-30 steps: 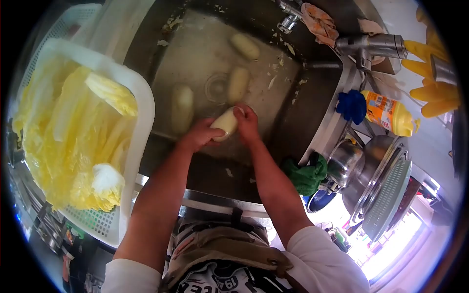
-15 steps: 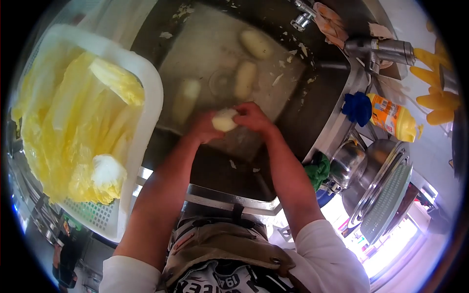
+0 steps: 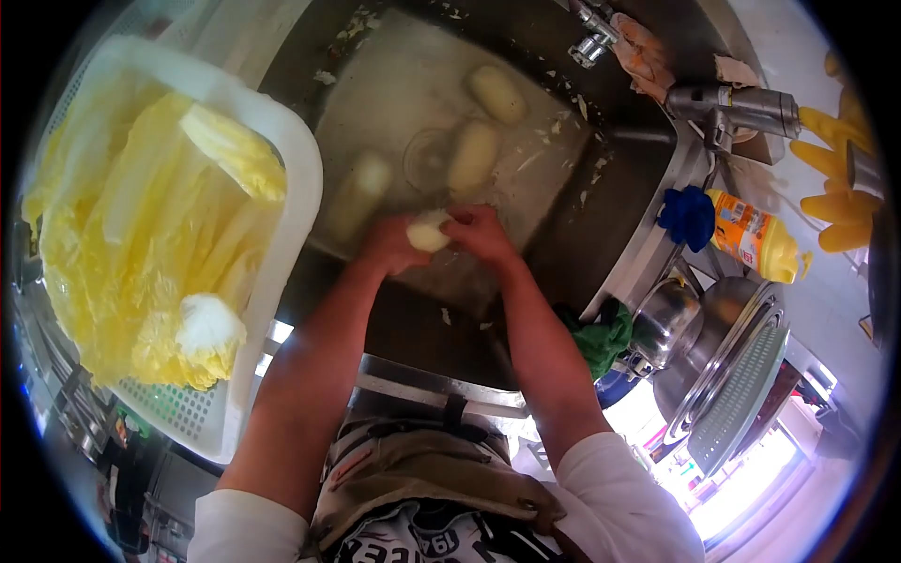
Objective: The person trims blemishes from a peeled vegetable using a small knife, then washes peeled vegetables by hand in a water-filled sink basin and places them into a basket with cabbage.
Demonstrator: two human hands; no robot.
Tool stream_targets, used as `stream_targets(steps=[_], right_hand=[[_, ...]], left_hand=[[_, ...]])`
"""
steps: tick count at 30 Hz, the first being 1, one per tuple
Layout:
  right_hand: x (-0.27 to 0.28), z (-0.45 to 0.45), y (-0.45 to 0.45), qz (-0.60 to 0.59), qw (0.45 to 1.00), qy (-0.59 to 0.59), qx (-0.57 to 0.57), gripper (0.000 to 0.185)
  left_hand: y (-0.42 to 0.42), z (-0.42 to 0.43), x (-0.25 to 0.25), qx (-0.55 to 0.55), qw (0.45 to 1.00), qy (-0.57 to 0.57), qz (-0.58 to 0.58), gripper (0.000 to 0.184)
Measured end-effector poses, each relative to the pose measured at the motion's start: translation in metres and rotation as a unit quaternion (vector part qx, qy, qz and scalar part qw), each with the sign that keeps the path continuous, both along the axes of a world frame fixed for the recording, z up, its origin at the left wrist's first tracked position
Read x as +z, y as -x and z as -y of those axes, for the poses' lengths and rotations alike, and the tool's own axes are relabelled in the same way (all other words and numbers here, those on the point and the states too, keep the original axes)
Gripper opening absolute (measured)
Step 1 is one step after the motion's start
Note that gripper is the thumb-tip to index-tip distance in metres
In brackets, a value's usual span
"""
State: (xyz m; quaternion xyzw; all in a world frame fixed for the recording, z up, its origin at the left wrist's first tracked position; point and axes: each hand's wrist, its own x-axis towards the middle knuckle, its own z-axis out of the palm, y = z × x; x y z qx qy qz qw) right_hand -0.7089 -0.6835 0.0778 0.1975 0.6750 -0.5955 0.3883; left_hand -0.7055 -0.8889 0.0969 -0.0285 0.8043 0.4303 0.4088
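A pale, rounded vegetable point(image 3: 428, 232) is held between my two hands over the near part of the steel sink point(image 3: 601, 206). My left hand point(image 3: 390, 246) wraps its left side, and my right hand point(image 3: 480, 233) grips its right side with the fingertips. Beyond my hands, three similar vegetables lie under cloudy water: one at the left point(image 3: 361, 188), one near the drain point(image 3: 474, 155) and one farther back point(image 3: 497, 94). Small peel scraps float around them.
A white basket point(image 3: 300, 178) of yellow cabbage leaves stands left of the sink. Along the right are a faucet point(image 3: 737, 108), a blue cloth point(image 3: 686, 218), a yellow bottle point(image 3: 755, 239), a green cloth point(image 3: 605, 340), metal bowls point(image 3: 668, 319) and yellow gloves point(image 3: 835, 188).
The held vegetable has turned from lying slantwise to end-on between my hands, which have come closer around it. The camera view has shifted slightly.
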Motion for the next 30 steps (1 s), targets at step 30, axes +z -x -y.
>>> stream_targets(steps=[30], right_hand=[[0.009, -0.006, 0.006, 0.038, 0.999, 0.011, 0.015, 0.030]], left_hand=[[-0.003, 0.002, -0.006, -0.061, 0.997, 0.032, -0.025, 0.062]])
